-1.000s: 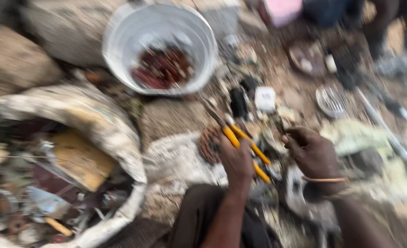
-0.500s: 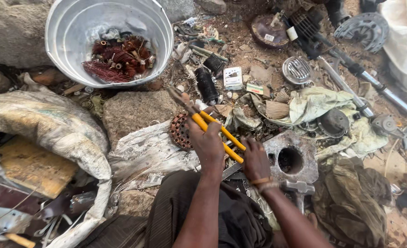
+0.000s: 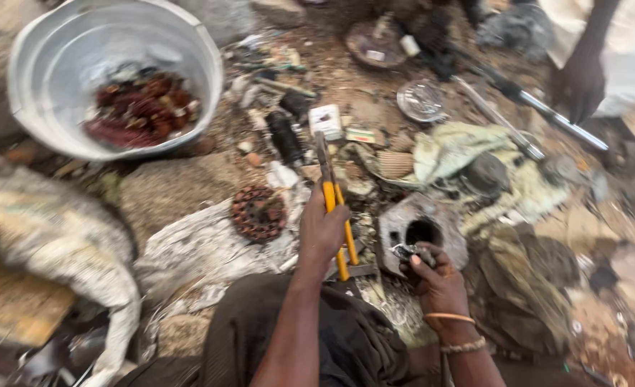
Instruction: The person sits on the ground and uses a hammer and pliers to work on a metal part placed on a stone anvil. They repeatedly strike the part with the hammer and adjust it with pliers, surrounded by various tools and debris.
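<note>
One round silver metal basin [image 3: 116, 79] stood at the far left, and the reddish copper windings [image 3: 141, 111] inside it were too tangled to count. One round rust-brown motor core [image 3: 258, 213] lay near the middle. There was one pair of yellow-handled pliers [image 3: 335, 208], one grey metal housing with a round hole [image 3: 421, 233], and one long chrome rod [image 3: 547, 113] at the far right. Three hands showed: the person's left hand [image 3: 324, 229], right hand [image 3: 436, 276], and, it seemed, one other person's hand [image 3: 577, 86].
</note>
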The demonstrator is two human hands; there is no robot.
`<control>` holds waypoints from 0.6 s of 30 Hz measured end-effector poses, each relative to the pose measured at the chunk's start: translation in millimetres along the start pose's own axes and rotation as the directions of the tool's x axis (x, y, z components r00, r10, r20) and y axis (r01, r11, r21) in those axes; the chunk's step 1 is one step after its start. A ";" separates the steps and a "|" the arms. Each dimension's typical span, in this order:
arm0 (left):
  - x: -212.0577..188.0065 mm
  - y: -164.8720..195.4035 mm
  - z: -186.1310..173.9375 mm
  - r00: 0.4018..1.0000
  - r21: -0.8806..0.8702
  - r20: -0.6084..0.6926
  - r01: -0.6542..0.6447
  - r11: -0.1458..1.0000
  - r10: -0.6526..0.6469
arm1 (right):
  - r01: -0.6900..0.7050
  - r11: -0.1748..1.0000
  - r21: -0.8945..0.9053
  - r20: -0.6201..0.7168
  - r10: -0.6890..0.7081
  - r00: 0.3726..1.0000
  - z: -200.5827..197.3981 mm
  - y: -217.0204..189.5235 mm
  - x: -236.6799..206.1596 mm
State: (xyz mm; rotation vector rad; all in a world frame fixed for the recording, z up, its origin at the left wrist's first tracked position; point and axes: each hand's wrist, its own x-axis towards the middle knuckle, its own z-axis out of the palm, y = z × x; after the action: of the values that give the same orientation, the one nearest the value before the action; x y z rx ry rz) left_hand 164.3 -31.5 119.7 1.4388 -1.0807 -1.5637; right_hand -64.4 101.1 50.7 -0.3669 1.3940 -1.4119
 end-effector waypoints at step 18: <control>-44.0 -32.0 74.8 0.745 0.489 0.602 -0.058 0.870 -0.289 | 0.455 0.889 0.048 -0.117 -0.447 0.887 -24.7 -39.0 -62.8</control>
State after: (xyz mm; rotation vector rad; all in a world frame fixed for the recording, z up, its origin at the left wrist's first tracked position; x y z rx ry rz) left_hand 94.9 28.3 107.6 1.2790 -1.9503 -2.0812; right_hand -77.7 155.3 105.1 -0.6073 1.3886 -1.8812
